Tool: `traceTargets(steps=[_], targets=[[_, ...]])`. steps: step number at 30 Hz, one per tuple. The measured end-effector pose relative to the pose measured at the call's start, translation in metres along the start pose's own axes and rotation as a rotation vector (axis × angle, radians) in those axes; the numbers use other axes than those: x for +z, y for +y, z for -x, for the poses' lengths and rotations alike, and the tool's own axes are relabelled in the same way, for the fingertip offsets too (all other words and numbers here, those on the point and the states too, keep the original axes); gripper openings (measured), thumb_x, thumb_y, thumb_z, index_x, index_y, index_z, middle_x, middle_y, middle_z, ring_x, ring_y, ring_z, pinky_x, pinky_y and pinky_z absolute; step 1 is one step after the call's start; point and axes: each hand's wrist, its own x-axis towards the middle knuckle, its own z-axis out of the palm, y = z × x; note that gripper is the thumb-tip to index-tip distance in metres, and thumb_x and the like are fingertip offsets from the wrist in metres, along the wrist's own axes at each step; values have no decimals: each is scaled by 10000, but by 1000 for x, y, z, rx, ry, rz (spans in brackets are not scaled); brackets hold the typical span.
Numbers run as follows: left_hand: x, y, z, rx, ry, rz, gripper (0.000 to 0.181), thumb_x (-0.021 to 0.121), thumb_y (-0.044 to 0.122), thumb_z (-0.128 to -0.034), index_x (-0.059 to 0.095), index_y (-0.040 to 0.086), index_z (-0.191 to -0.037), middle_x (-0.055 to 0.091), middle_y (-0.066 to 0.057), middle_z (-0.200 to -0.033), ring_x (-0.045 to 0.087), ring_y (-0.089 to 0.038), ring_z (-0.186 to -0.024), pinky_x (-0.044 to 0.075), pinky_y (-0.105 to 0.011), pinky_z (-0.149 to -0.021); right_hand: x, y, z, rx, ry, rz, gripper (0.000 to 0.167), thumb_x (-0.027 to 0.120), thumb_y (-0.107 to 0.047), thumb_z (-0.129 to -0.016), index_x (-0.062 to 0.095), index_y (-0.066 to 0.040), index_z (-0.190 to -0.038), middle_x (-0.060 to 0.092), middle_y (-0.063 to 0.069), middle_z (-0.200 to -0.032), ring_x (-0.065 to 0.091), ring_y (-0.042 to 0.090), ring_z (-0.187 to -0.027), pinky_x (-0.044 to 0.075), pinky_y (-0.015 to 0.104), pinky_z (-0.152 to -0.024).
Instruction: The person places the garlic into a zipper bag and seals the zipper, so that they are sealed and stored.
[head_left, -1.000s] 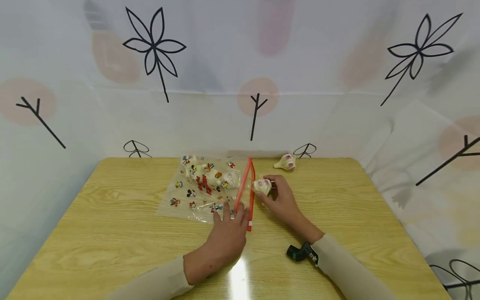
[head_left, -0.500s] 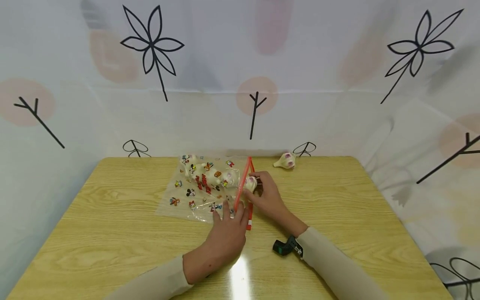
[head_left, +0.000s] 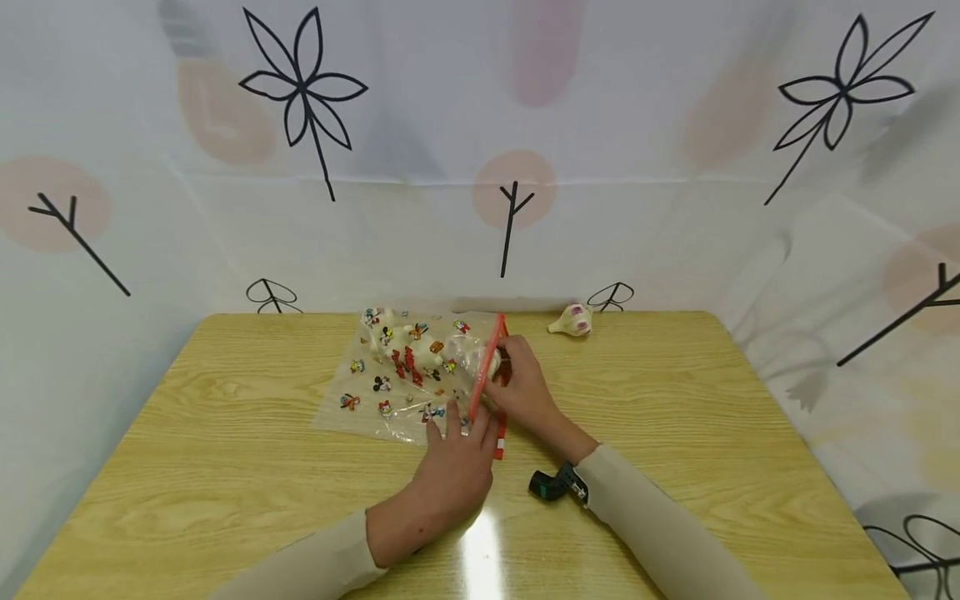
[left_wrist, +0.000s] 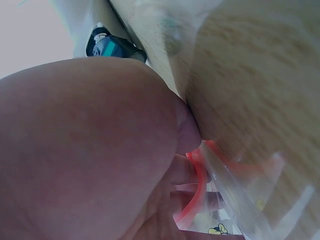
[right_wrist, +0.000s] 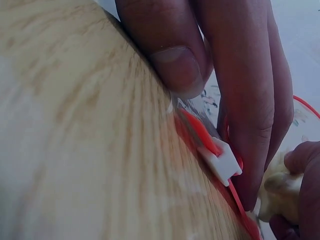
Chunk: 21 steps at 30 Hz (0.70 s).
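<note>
"What's the biggest thing around the clear bag [head_left: 352,423]?"

"One patterned cloth [head_left: 637,242], hanging beyond it. Then one wooden table [head_left: 225,475], under it."

"And the bag itself?"

"Just one, lying on the table, printed with little cartoon figures."

"Sleeves and hands?"

"Two beige sleeves [head_left: 660,517] and two hands, all on the near side of the bag or at its mouth. The left hand [head_left: 453,479] rests on the bag beside the mouth, fingers straight and spread, pressing it down. The right hand [head_left: 528,387] is at the mouth, thumb and fingers gripping one garlic bulb [right_wrist: 277,195]."

"Is that bulb in or out?"

"Partly behind the bag's one red zip strip [head_left: 485,375], so partway into the mouth."

"Any others?"

"One loose bulb [head_left: 573,320] on the table, apart from the bag, off its mouth side. Several bagged bulbs [head_left: 412,350] show through the plastic; I can't tell exactly how many."

"Smallest thing?"

"One white slider [right_wrist: 221,162], on the zip strip at the bag's near corner, just beside the left hand."
</note>
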Motion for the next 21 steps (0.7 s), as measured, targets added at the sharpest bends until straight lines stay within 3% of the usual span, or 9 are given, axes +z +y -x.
traceTargets(steps=[6, 21], targets=[[-1, 0, 0, -8, -23, 0, 667, 682, 380, -1004, 491, 87, -1572, 453, -134, -1606, 540, -535, -1345, 562, -666, -913, 3, 0, -2, 10, 1, 2, 464, 813, -109, -894, 603, -22, -1298, 571, 126, -1180, 562, 245, -1001, 509, 357, -782], [0, 1, 1, -10, 28, -25, 666, 695, 398, -988, 520, 79, -1546, 485, -130, -1577, 565, -528, -1317, 569, -652, -897, 7, 0, -6, 2, 0, -1, 463, 803, -100, -901, 680, -30, -1342, 603, 124, -1255, 564, 249, -1049, 509, 412, -866]])
